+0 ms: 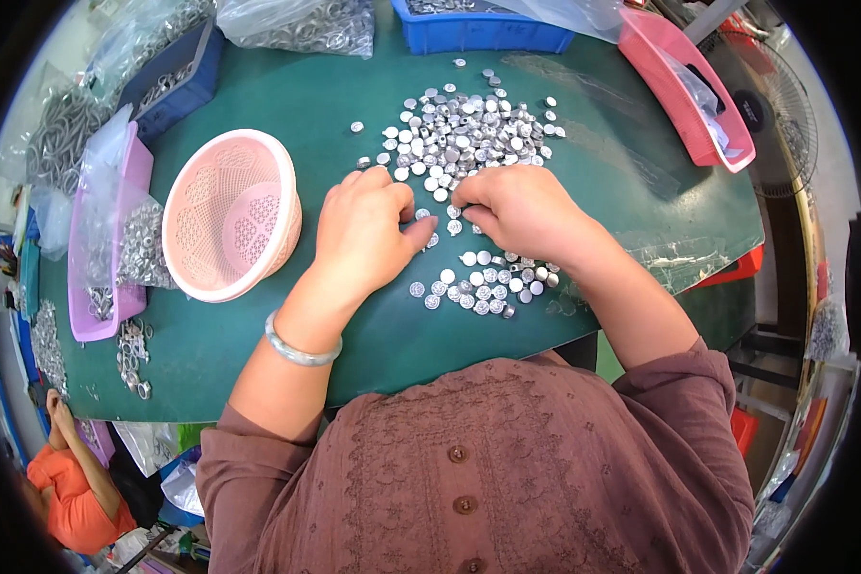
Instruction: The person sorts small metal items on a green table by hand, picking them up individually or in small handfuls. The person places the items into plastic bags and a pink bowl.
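My left hand [365, 230] is curled palm-down over the green table, its thumb beside a few small round silver metal pieces [424, 216]. Its other fingertips are tucked out of sight, so whatever they hold is hidden. At the near edge of a large pile of the same pieces [469, 129], my right hand [521, 209] pinches thumb and forefinger around a small round metal piece [453, 211]. Another piece [454, 228] lies just below those fingertips. A smaller spread of pieces [488, 287], several with a patterned face up, lies nearer my body.
Left of my left hand stands a pink perforated basket [184, 273]. Beyond it are a purple tray [91, 306] and a blue bin [196, 91] with metal parts. Another blue bin [488, 36] and a pink tray [674, 91] stand at the back. A person in orange [81, 493] sits lower left.
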The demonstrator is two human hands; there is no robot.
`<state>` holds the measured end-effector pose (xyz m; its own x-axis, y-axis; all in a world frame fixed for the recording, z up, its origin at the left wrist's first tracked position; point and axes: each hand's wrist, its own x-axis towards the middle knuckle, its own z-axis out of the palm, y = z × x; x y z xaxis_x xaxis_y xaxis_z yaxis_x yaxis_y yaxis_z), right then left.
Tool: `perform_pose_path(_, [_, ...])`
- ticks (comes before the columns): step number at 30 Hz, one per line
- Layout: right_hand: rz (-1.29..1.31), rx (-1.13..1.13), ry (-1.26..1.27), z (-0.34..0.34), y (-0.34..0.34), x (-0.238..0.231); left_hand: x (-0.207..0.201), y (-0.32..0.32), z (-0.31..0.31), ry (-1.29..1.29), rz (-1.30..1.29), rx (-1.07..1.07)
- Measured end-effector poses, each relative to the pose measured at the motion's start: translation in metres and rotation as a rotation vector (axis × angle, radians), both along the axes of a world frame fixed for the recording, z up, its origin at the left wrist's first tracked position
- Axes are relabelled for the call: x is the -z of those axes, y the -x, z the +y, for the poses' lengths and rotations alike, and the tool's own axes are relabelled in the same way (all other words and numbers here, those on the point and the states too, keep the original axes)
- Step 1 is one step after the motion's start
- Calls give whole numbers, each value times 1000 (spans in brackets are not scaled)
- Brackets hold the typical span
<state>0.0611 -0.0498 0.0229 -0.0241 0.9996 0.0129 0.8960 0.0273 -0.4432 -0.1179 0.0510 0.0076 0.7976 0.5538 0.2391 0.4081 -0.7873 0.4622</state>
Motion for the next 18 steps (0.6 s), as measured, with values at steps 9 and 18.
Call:
perform_pose_path(9, [-13,-3,-1,-3,1,-5,4,9,12,102,-141,50])
perform_pose_path(18, [-9,-73,-32,-7,0,-4,2,5,5,66,-60,106])
